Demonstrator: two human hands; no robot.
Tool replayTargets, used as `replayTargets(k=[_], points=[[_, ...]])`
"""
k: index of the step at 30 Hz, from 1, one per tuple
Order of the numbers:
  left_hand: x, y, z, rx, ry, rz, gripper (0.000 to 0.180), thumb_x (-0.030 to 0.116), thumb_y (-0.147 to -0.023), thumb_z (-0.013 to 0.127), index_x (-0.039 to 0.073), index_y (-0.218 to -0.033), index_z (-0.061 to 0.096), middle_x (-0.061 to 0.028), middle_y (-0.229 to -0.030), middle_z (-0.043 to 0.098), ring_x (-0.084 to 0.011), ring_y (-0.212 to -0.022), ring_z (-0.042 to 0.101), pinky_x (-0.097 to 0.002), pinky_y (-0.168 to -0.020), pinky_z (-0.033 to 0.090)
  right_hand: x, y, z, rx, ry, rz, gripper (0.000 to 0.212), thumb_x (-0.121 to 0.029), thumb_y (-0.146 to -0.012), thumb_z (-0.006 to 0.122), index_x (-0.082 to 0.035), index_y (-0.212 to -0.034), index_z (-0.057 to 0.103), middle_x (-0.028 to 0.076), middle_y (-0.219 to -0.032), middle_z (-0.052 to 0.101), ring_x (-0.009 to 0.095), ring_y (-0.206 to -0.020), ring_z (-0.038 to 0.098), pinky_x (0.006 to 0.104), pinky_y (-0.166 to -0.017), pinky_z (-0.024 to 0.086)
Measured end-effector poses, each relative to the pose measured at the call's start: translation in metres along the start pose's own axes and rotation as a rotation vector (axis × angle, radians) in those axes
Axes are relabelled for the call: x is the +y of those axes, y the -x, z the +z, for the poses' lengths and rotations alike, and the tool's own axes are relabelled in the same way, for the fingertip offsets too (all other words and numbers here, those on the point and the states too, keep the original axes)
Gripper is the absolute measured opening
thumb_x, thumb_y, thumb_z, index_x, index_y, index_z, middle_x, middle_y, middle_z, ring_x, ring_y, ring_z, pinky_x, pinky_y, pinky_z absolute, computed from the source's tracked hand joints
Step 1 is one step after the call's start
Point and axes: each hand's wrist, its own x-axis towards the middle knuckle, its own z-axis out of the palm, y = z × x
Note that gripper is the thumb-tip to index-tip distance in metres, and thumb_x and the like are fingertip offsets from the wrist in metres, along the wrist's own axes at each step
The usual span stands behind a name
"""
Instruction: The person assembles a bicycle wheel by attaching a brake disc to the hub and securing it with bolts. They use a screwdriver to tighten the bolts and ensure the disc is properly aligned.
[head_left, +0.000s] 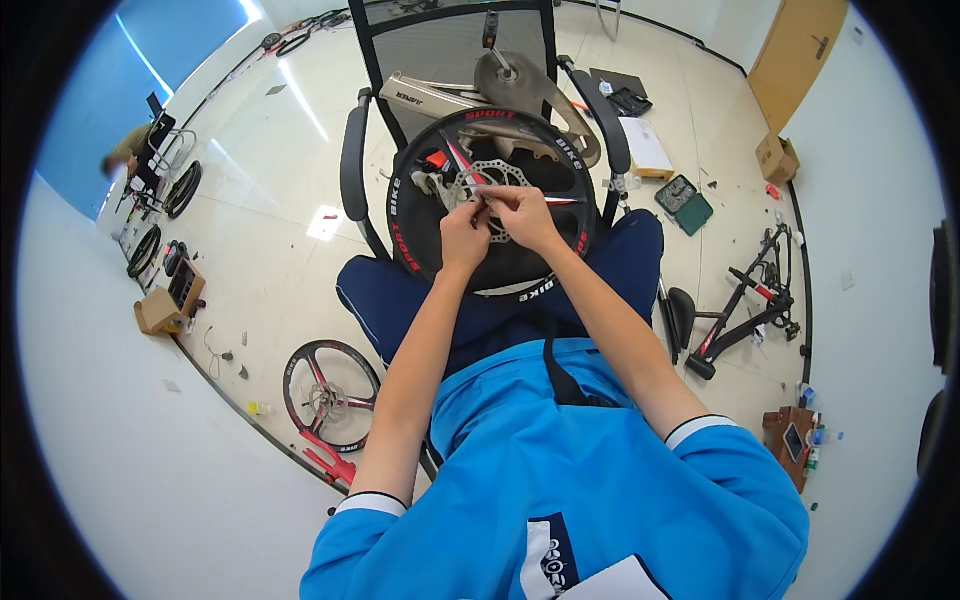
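A black bicycle wheel point(425, 240) with red and white spokes lies flat across the chair in front of me, against my knees. Its silver disc brake rotor point(508, 172) faces up at the hub. Over the rotor, my left hand point(464, 238) is closed with its fingertips pinched together. My right hand point(524, 217) meets it there, thumb and finger pinched too. What sits between the fingertips is too small to make out. A pale crumpled piece point(432, 188) lies on the wheel left of my hands, near an orange-red bit point(437, 159).
Behind the wheel, a beige bicycle frame point(425, 95) with a crank rests on the black office chair point(355, 150). Another wheel point(340, 437) and a red fork point(328, 462) lie at left. A black bike frame point(740, 310), green toolbox point(686, 205) and cartons point(777, 158) are at right. Someone point(130, 150) sits far left.
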Motion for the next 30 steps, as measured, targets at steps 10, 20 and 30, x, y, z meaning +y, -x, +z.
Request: replayTargets(k=[10, 20, 30], points=[[0.001, 0.001, -0.006, -0.024, -0.029, 0.030, 0.012, 0.005, -0.081, 0.069, -0.002, -0.091, 0.071, -0.0171, -0.079, 0.068, -0.0311, -0.069, 0.066, -0.0364, -0.064, 0.052, 0.007, 0.009, -0.008, -0.008, -0.071, 0.066, 0.016, -0.003, -0.086, 0.070, 0.005, -0.099, 0.072, 0.010, -0.088, 0.074, 0.012, -0.082, 0.069, 0.0251, -0.075, 0.054], [0.002, -0.001, 0.002, -0.002, 0.058, -0.024, 0.010, 0.003, -0.080, 0.067, -0.001, -0.088, 0.070, -0.0176, -0.078, 0.067, -0.0321, -0.069, 0.066, -0.0357, -0.064, 0.052, -0.001, 0.000, -0.003, 0.035, 0.005, 0.021, 0.016, -0.006, -0.081, 0.074, 0.001, -0.096, 0.075, 0.008, -0.084, 0.074, 0.011, -0.076, 0.069, 0.0242, -0.072, 0.054], [0.010, 0.001, -0.001, 0.092, 0.029, -0.085, 0.010, 0.003, -0.081, 0.067, 0.000, -0.089, 0.072, -0.0173, -0.078, 0.068, -0.0287, -0.067, 0.068, -0.0339, -0.063, 0.052, 0.004, 0.004, 0.006, 0.145, 0.007, 0.049, 0.015, -0.008, -0.080, 0.075, 0.000, -0.092, 0.076, 0.009, -0.083, 0.075, 0.011, -0.072, 0.068, 0.0244, -0.068, 0.054]])
